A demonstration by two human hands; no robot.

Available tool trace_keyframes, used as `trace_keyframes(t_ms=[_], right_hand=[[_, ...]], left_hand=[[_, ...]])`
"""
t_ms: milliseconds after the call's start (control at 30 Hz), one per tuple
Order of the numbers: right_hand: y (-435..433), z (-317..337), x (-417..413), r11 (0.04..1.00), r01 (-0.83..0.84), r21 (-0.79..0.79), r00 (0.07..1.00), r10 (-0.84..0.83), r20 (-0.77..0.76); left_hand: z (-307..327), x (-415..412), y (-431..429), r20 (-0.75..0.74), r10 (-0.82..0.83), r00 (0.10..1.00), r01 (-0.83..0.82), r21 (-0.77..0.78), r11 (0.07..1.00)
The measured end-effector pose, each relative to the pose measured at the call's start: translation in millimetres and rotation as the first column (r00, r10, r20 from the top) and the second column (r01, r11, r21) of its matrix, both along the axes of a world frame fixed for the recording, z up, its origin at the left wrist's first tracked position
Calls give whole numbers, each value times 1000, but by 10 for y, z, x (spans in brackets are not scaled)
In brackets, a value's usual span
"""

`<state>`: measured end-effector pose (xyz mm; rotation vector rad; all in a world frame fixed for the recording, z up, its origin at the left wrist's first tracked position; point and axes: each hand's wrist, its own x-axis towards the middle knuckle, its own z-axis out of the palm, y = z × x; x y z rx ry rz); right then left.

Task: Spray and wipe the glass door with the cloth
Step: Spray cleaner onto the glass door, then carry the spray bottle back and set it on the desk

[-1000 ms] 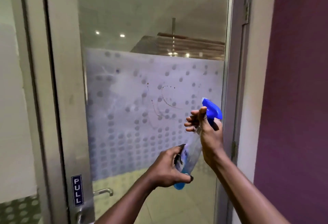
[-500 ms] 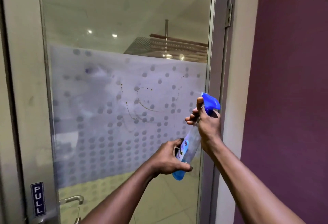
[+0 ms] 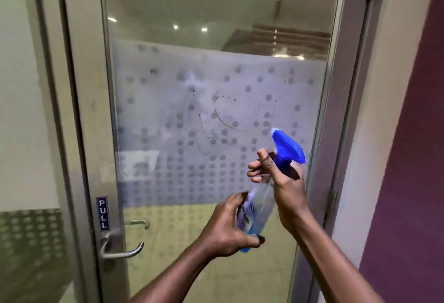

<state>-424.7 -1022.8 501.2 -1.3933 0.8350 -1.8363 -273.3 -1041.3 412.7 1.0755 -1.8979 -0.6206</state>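
The glass door (image 3: 192, 110) fills the middle of the view, with a frosted dotted band and dark curved smears near its centre. A clear spray bottle (image 3: 262, 204) with a blue trigger head (image 3: 287, 149) and blue liquid at its bottom is tilted in front of the glass, nozzle pointing at the door. My right hand (image 3: 281, 177) grips the bottle's neck with fingers at the trigger. My left hand (image 3: 228, 228) holds the bottle's lower body. No cloth is in view.
A metal door frame (image 3: 89, 110) carries a blue PULL sign (image 3: 102, 213) and a lever handle (image 3: 120, 249) at lower left. A purple wall (image 3: 413, 158) stands close on the right, past the hinge-side frame (image 3: 341, 110). Another glass panel (image 3: 21, 86) is at far left.
The view has swung back to the right and lower, so the door handle and PULL sign sit nearer the middle. Both hands keep the same hold on the bottle, lower in the frame.
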Motion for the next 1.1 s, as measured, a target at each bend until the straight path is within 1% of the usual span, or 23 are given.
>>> trace_keyframes(t_ms=[100,200,300,367,533,667,800,1000,1100], right_hand=[[35,-338,251,995,-66,71,987,75,-140],[107,-666,533,983,-94,159,942,140,-305],[181,-942,844,961,-154,229,869,242,-432],[239,-1104,1015,954,-180,240,818,281,-502],[485,-1459,1422,929,-230,289,622,369,-691],[715,-1701,1764,896,-292,335,506,442,-741],[1002,-1915,2112,866,-355,353,389,480,-786],[1615,-2071,2650,778,-484,401,267,568,-779],[2045,-2173,2949,716,-538,446,207,625,-753]], left_hand=[[-263,248,189,-80,124,989,-123,9,992],[-566,509,425,-129,255,958,-248,72,966],[-883,764,695,-172,404,898,-388,123,914],[-1073,923,867,-186,484,855,-461,153,874],[-1470,1272,1382,-179,656,733,-623,209,754],[-1667,1486,1811,-137,769,625,-737,219,639],[-1876,1703,2275,-131,842,524,-807,239,539],[-2115,2031,3065,-161,918,362,-866,306,395],[-2188,2204,3564,-158,947,279,-890,328,317]])
